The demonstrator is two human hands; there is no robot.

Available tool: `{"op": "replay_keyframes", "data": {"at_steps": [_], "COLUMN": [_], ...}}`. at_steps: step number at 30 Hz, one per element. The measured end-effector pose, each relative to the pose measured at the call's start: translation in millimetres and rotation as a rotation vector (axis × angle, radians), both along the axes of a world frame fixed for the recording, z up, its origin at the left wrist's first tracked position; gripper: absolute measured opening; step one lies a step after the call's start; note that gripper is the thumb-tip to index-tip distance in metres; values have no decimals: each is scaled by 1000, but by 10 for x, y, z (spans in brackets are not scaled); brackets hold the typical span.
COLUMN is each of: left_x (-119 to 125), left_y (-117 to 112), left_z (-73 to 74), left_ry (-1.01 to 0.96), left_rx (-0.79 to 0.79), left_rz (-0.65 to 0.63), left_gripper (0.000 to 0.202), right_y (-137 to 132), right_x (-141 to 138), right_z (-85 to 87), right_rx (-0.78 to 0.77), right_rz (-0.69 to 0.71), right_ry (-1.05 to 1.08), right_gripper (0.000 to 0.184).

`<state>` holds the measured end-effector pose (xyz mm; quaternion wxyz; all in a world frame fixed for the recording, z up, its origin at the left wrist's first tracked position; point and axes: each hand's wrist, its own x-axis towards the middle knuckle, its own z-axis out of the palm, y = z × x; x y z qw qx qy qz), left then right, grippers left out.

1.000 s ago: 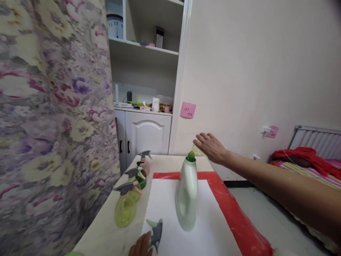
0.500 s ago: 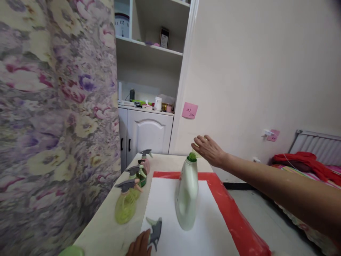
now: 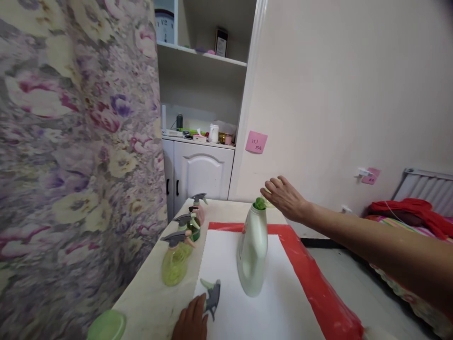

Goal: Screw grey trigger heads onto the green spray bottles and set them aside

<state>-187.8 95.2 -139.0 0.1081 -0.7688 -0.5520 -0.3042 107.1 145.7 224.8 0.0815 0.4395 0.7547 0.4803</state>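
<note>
Desk (image 3: 152,302) carries a white sheet (image 3: 244,302); on the sheet stands a tall white bottle (image 3: 252,252); right hand (image 3: 285,197) reaches past its top, fingers loosely spread over a pale object, grip unclear; left hand (image 3: 191,321) pinches a grey spray trigger (image 3: 211,297) at the sheet's near edge.

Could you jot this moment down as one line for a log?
left hand: on loose spray head | right hand: reaching over far table edge | white bottle: upright on white sheet
</note>
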Motion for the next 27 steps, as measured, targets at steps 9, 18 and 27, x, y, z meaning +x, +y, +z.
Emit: {"op": "replay_keyframes", "data": {"at_steps": [9,18,27], "left_x": [68,61,40], "left_y": [-102,-104,-91], "left_z": [150,102,27], "left_ry": [7,-6,6], "left_rx": [-95,-88,-10], "left_rz": [68,81,75], "left_gripper": [37,40,37], "right_y": [-4,12,-195], "right_x": [92,265,759], "right_z": [-53,-160,-777], "right_rx": [-17,-54,-347], "right_rz": [-3,-17,82], "right_ry": [96,267,1294], "right_gripper": [45,61,69]}}
